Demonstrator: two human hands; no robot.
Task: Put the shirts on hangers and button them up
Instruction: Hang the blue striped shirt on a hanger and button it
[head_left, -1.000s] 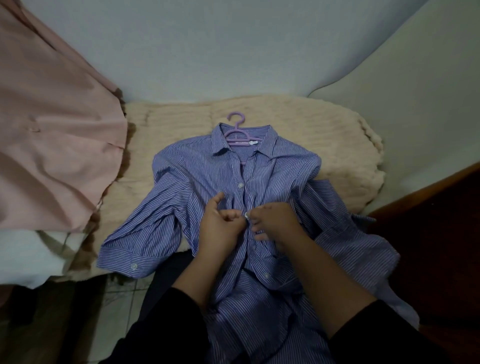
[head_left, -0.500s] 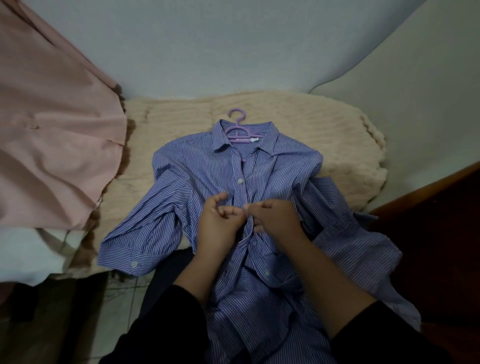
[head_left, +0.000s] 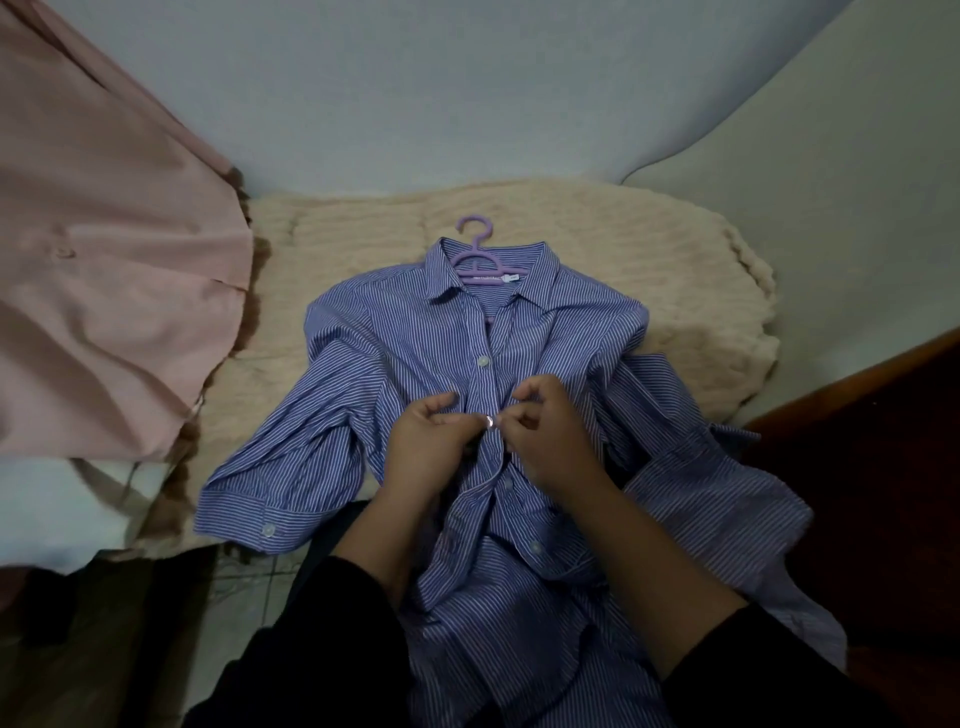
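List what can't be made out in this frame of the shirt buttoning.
Head view only:
- Buttonhole at the button: hidden by the left hand and right hand.
- Hanger arms: inside the striped shirt.
- Shirt hem: cut off by the bottom edge.
- Collar label: text too small.

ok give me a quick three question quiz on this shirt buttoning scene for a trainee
1. True or false: the striped shirt is already on the purple hanger.
2. Which thing do the left hand and right hand meet at? A) the cuff button B) a front button C) the collar
3. Fill in: the shirt lies on a cream ____.

Key: 1 true; 2 B; 3 blanket. The button above looks done up, and the ones lower on the front look open. The pink shirt waits off to the left.
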